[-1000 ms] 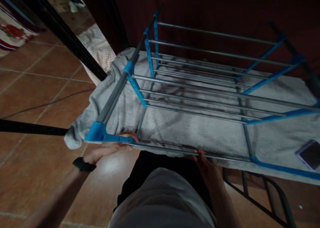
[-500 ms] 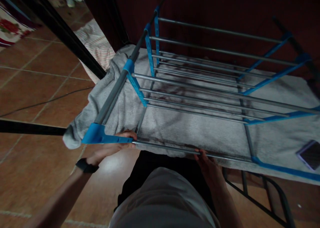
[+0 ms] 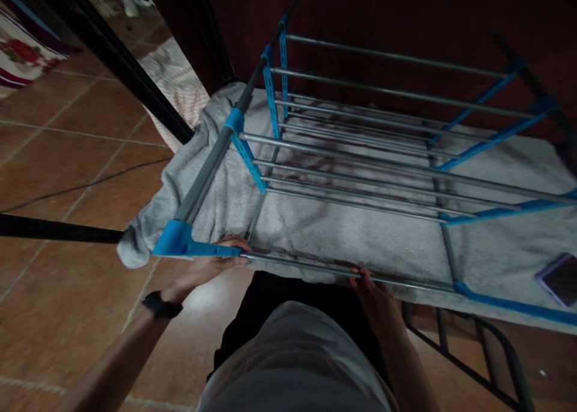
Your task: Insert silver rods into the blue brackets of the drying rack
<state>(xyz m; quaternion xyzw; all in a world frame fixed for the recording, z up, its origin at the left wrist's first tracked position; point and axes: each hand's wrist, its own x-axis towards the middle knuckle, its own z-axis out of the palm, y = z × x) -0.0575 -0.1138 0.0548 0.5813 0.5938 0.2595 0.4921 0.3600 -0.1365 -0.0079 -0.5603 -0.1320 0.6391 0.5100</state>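
A shoe rack made of grey metal tubes (image 3: 360,159) and blue plastic parts lies on its side over a grey blanket. My left hand (image 3: 211,267), with a dark band on the wrist, is closed around the end of the blue corner bracket (image 3: 175,240), where the front rod (image 3: 297,264) meets it. Further right along that same rod, my right hand (image 3: 373,292) grips it with the fingertips. Part of each hand's fingers is hidden beneath or behind the rod.
The grey blanket (image 3: 315,225) covers a bed-like surface with black metal frame bars (image 3: 509,352). A phone (image 3: 559,279) lies on it at the right. A dark cable (image 3: 99,181) crosses the tiled floor (image 3: 90,159) at left. Behind the rack rises a dark red panel (image 3: 383,9).
My left hand and the blue corner bracket have shifted slightly right and up. My right hand stays at the same spot on the front rod.
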